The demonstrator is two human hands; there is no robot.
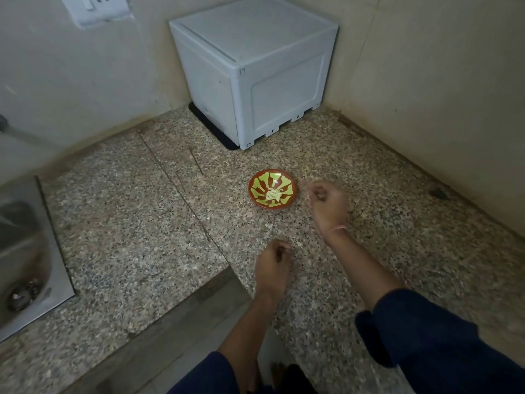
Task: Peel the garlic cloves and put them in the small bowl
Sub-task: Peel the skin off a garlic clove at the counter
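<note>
Granite counter (142,237), red small bowl (287,184) with a yellow-green pattern sits mid-counter, pale peeled garlic cloves (273,193) piled in its centre. Right hand (329,203) hangs just beside the bowl's right rim, not over it and not touching it, wrist bent down, fingers curled in toward the thumb. It's blurred, so can't tell if a clove or a bit of skin is pinched there. Left hand (272,265) is nearer the body, low over the counter, well apart from the bowl, fingers also curled with the thumb against them; contents not readable either. No loose unpeeled cloves visible on the counter. My read: the drop-in step, or the gap between cloves, late in the task. Next move depends on what's in the fingers: if a peeled clove, carry it over the rim and release above the pile; if skin, discard it away from the bowl. White plastic box (250,66) in the corner and steel sink (20,251) at left aren't involved.
</note>
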